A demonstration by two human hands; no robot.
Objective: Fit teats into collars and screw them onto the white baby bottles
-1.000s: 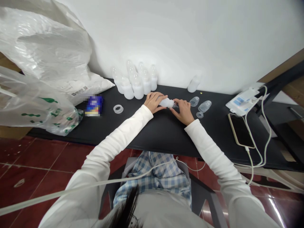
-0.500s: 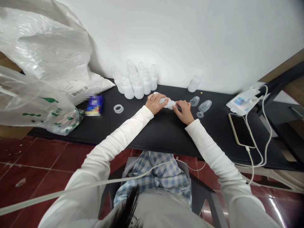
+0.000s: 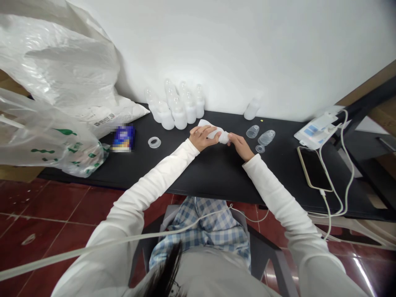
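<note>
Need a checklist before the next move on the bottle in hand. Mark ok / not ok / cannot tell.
1. Left hand gripping the held bottle: ok.
2. Right hand at the bottle's neck end: ok.
3. Neck fitting fully seated: cannot tell, too small and partly hidden by fingers.
4. Grouped bottles standing upright: ok.
5. White ring near the hands: not ok, apart on the left.
6. Phone away from both hands: ok.
</note>
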